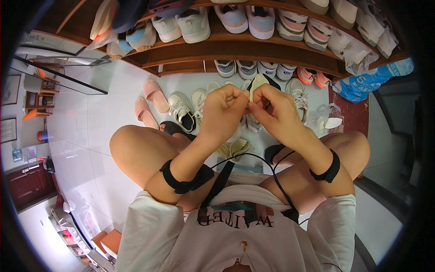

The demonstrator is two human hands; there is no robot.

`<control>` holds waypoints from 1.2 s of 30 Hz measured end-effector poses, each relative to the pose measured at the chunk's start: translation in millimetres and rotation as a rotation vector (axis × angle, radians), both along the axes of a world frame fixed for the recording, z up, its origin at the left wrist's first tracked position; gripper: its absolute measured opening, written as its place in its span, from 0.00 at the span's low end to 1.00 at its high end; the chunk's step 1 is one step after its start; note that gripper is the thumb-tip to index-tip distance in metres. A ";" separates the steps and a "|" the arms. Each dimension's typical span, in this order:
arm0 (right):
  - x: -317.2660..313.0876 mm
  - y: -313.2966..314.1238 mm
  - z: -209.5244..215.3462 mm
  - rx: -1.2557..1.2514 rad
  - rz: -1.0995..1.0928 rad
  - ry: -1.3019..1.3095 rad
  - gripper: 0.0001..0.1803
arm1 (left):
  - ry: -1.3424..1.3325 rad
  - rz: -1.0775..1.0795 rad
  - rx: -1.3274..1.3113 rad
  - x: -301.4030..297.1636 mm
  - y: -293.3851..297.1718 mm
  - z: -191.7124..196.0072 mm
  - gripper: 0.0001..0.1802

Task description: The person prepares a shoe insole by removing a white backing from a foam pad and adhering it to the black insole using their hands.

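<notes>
Both hands are raised together above the knees. The left hand (223, 110) and the right hand (273, 110) are closed, pinching 1 pale yellow-green shoe (257, 85) between the fingertips, above the sneakers (183, 110) and 2 pink slippers (150, 104) on the white floor (108, 113).

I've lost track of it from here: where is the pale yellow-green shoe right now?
In the head view, the pale yellow-green shoe is at centre, pinched between the left hand and right hand, above the sneakers on the floor.
</notes>
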State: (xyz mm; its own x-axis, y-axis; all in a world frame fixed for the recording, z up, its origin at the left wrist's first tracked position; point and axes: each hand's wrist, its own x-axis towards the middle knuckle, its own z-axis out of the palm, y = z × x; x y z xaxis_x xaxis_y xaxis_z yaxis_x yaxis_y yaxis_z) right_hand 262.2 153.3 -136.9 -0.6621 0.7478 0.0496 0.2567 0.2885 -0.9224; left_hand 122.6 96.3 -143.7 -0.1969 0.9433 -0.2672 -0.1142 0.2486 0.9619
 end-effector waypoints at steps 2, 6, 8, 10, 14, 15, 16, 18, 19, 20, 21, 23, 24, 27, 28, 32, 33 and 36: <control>-0.3 0.5 -4.1 0.090 0.008 0.048 0.09 | -0.032 -0.001 0.040 -0.4 -0.9 -4.5 0.10; -0.5 3.9 -13.8 -0.135 0.012 0.120 0.06 | 0.053 0.008 0.037 -0.5 -1.4 -6.5 0.08; -1.6 5.0 -10.6 -0.297 0.017 0.151 0.04 | 0.050 0.038 0.073 -1.0 -1.1 -9.9 0.07; -0.1 6.7 -13.3 -0.317 0.018 0.157 0.04 | 0.053 0.043 0.070 0.9 0.1 -8.3 0.07; -0.9 8.4 -15.5 -0.323 -0.026 0.170 0.05 | 0.029 0.067 0.117 4.5 3.9 -12.2 0.06; -1.1 8.3 -15.5 -0.322 -0.026 0.169 0.05 | 0.028 0.067 0.117 5.7 3.8 -13.5 0.06; -1.4 8.5 -15.0 -0.320 -0.051 0.159 0.05 | 0.083 0.066 0.107 7.0 3.3 -14.1 0.06; -2.4 10.6 -14.0 -0.303 -0.070 0.154 0.05 | 0.144 0.071 0.112 8.5 2.7 -11.6 0.06; -1.4 9.8 -16.2 -0.265 -0.081 0.107 0.06 | 0.186 0.057 0.126 9.4 0.4 -8.7 0.07; -0.4 7.8 -18.5 -0.225 -0.092 0.062 0.06 | 0.229 0.046 0.141 10.6 -2.8 -5.6 0.07; -0.3 6.8 -19.8 -0.164 -0.106 0.058 0.07 | 0.249 0.048 0.114 11.2 -4.0 -6.5 0.06; 0.2 6.1 -15.8 -0.250 -0.112 0.057 0.07 | 0.245 0.082 0.161 15.6 -4.4 -9.3 0.06; 0.5 5.2 -13.6 -0.315 -0.118 0.059 0.07 | 0.229 0.100 0.172 17.3 -5.0 -10.7 0.05; -2.0 5.9 -13.2 -0.336 -0.112 0.068 0.06 | 0.315 0.111 0.210 15.9 -3.2 -12.9 0.05; -2.6 6.7 -14.7 -0.331 -0.107 0.068 0.06 | 0.357 0.106 0.212 15.9 -3.2 -13.1 0.05; -3.6 9.8 -14.9 -0.403 -0.097 0.144 0.05 | 0.334 0.135 0.216 17.2 -1.3 -9.9 0.05; -3.3 10.8 -13.4 -0.447 -0.092 0.183 0.05 | 0.318 0.136 0.227 17.2 -0.2 -9.2 0.05; -2.1 13.2 -14.9 -0.461 -0.091 0.178 0.04 | 0.313 0.134 0.247 18.4 0.8 -10.7 0.05</control>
